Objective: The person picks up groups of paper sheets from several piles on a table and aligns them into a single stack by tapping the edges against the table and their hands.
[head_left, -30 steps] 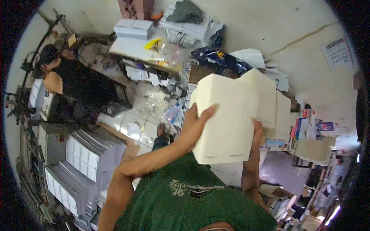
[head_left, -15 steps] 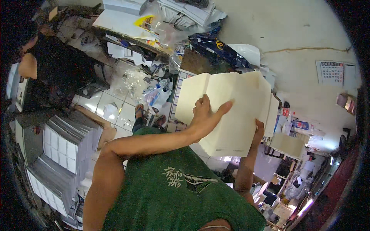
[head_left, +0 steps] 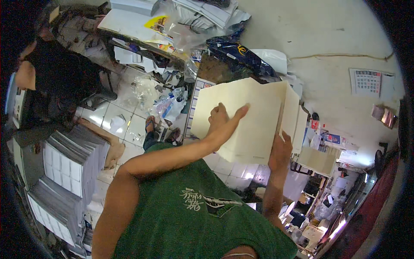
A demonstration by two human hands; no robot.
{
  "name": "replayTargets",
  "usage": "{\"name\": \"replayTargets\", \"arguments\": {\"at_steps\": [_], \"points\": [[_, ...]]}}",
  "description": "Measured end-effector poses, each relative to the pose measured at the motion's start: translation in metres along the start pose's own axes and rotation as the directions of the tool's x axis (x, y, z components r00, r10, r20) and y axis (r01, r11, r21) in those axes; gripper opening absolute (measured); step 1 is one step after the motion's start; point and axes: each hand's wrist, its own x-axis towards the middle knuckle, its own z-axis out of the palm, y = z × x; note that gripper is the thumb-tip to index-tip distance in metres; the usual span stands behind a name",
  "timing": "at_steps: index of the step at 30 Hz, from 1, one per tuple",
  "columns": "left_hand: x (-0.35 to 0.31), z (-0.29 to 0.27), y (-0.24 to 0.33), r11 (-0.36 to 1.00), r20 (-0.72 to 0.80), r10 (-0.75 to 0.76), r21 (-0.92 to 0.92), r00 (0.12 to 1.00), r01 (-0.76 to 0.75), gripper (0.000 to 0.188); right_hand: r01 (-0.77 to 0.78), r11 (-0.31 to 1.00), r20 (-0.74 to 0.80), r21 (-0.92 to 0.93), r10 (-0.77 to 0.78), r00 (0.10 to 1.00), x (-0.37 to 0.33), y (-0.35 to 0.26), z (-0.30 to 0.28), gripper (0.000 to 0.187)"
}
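A large cream paper sheet (head_left: 258, 116) lies before me, with more cream paper layers (head_left: 293, 116) at its right side. My left hand (head_left: 224, 122) rests on top of the sheet, thumb stretched out and fingers loosely bent. Nothing shows in its grasp. At the sheet's lower right edge is my right hand (head_left: 281, 149), its fingers closed on the paper there. Part of that right side bends up along a crease. How many layers my right hand holds, I cannot tell.
Tall stacks of printed sheets (head_left: 64, 162) stand at the left. Beyond them a person in dark clothes (head_left: 64, 73) sits on a chair. Plastic scraps (head_left: 170, 105) litter the tiled floor. A dark blue plastic bag (head_left: 241, 54) lies behind the sheet, and a calendar (head_left: 365, 82) hangs on the wall.
The crease at the sheet's left part no longer shows. Its right side now stands up more sharply, and my right hand has shifted slightly left and nearer. My left hand has slid a little left.
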Motion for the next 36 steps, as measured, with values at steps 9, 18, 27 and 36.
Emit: {"name": "replayTargets", "arguments": {"at_steps": [9,18,27,36], "points": [[0.005,-0.004,0.004,0.998,0.101,-0.020,0.062,0.995,0.014,0.121,-0.207,0.932,-0.495,0.296,0.335,0.802,-0.110,0.052,0.015,0.038],[0.119,-0.100,0.003,0.995,0.188,0.078,0.047,0.979,-0.088,0.079,-0.114,0.969,0.173,-0.219,0.154,0.973,-0.132,0.142,0.134,0.059],[0.168,-0.026,-0.019,0.755,0.113,0.605,0.233,0.788,-0.613,0.075,0.178,0.840,0.118,-0.512,-0.136,0.984,-0.124,0.190,0.137,0.039],[0.180,-0.014,-0.032,0.489,0.111,0.806,0.430,0.582,-0.759,0.046,0.063,0.937,-0.033,-0.343,-0.079,0.996,-0.150,0.270,0.166,0.038]]}}
